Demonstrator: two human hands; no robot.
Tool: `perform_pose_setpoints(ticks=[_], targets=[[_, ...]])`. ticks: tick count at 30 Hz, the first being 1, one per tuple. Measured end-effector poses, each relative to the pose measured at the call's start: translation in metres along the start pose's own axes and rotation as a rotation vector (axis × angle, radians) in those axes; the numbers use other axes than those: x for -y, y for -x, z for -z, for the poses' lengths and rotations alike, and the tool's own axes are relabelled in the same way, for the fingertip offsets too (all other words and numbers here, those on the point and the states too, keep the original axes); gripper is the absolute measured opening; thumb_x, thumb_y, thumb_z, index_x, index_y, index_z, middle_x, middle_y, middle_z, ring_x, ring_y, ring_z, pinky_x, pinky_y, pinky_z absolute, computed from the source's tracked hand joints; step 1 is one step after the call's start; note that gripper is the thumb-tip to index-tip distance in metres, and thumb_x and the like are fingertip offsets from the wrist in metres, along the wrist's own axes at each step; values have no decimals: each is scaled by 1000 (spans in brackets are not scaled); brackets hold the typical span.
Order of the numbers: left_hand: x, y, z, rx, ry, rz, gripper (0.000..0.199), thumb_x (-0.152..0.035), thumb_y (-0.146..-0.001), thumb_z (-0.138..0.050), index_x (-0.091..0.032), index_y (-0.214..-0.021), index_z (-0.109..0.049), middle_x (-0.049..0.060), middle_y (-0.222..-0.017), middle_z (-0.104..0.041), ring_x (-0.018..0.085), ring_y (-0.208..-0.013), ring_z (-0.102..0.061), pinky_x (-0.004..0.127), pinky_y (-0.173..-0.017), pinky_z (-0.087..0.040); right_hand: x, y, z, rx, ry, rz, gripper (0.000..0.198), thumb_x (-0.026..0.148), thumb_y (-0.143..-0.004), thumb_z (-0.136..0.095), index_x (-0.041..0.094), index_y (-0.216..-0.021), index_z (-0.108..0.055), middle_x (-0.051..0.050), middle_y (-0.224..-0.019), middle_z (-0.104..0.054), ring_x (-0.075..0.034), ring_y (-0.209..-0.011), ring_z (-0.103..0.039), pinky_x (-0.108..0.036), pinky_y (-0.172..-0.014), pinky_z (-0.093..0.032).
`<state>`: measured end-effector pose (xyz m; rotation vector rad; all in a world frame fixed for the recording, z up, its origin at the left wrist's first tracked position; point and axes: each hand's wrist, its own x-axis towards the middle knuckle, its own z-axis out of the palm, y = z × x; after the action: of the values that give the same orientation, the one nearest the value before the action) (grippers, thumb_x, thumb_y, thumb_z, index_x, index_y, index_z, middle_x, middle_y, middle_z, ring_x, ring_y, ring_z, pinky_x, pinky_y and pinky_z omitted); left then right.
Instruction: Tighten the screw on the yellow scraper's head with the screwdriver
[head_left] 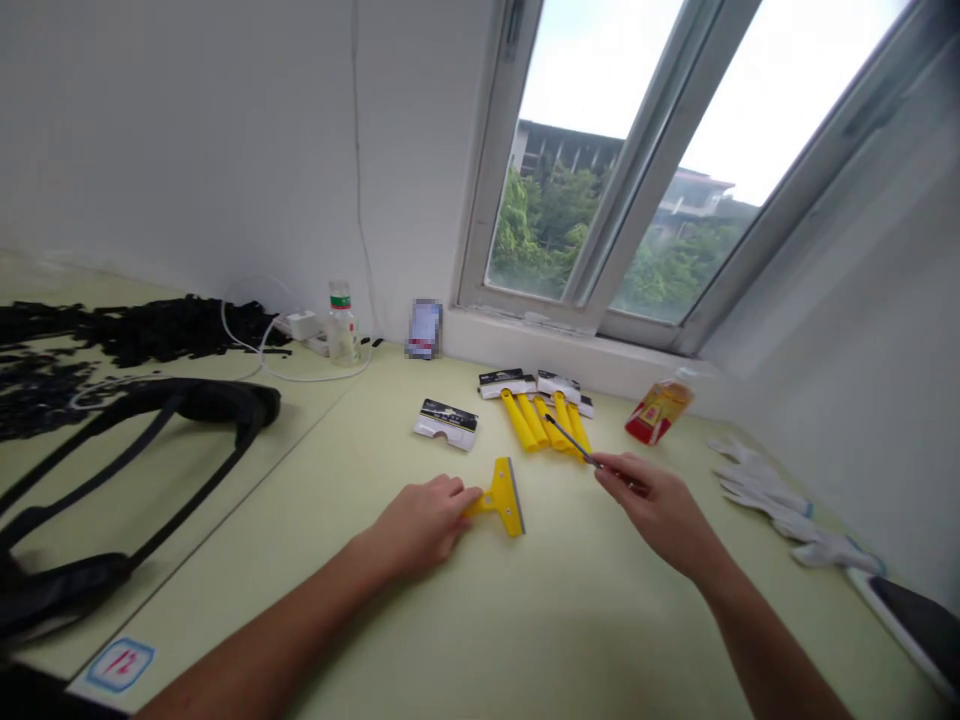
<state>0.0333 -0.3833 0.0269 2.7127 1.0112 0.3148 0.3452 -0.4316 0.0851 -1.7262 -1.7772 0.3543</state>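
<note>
Left hand (429, 517) is gripping a yellow scraper (498, 499) by its handle, fingers closing around it, blade edge facing right over the pale green table (570, 630). Right hand (651, 503) is pinching a thin dark rod (574, 441) — tip pointing up-left, crossing in front of the yellow handles (534, 422) that are lying in a bunch with black-and-white cards at their far ends. A loose card (447, 425) is lying just beyond the scraper. A red-and-yellow bottle (658, 411) is standing right of the bunch; white gloves (769, 497) are lying further right — near the wall.
</note>
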Motion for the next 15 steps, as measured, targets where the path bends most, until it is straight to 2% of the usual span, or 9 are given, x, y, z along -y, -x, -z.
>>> perform_pose_setpoints(ticks=[4, 9, 13, 15], targets=[[1, 2, 4, 14, -50, -3, 38, -26, -90, -52, -24, -128, -53, 8, -106, -65, 24, -96, -61, 34, -80, -50, 25, -15, -15, 32, -53, 79, 45, 55, -85, -55, 20, -108, -72, -8, -98, -69, -20, -84, -64, -31, -72, -52], [1, 2, 6, 9, -78, -31, 36, -28, -89, -55, -25, -124, -55, 7, -106, -64, 23, -95, -61, 32, -78, -50, 47, -35, -30, 69, -62, 114, 44, 54, -85, -55, 23, -111, -71, -8, -107, -70, -23, -93, -65, -34, -79, -54], [7, 2, 5, 10, -57, -60, 35, -31, -89, -55, -28, -124, -56, 5, -109, -63, 22, -94, -61, 31, -78, -50, 52, -42, -30, 89, -84, 115, 43, 54, -85, -54, 24, -111, -71, -6, -109, -71, -23, -96, -66, -35, -83, -54], [7, 3, 4, 10, -60, -53, 36, -33, -89, -54, -29, -125, -55, 5, -110, -63, 22, -95, -62, 32, -77, -50, 51, -45, -32, 60, -77, 172, 44, 57, -83, -56, 25, -108, -72, -6, -107, -72, -23, -94, -67, -34, -79, -56]])
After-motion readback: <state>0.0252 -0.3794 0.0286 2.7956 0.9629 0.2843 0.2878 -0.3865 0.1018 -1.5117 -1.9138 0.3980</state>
